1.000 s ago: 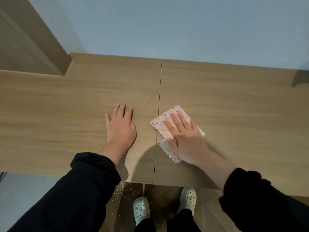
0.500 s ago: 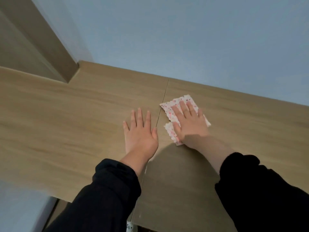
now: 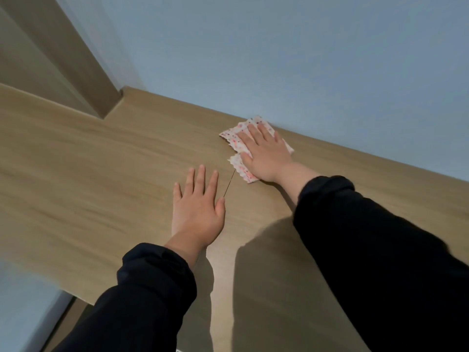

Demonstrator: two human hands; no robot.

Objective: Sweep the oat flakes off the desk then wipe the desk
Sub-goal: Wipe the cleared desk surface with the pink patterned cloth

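A light wooden desk [image 3: 88,174] fills the view, with a thin seam running down its middle. My right hand [image 3: 265,153] lies flat, fingers straight, pressing a white cloth with pink dots [image 3: 234,142] onto the desk at its far edge, against the wall. My left hand [image 3: 198,209] rests flat on the desk just left of the seam, fingers straight and holding nothing. No oat flakes show on the desk top.
A pale blue wall [image 3: 304,59] rises right behind the desk. A wooden panel [image 3: 63,54] stands at the far left corner. The desk's front edge and a strip of floor [image 3: 25,308] show at bottom left.
My right hand has pushed the cloth away from me, from the desk's middle to the far edge by the wall. My left hand stays flat beside the seam. The camera has tilted up.
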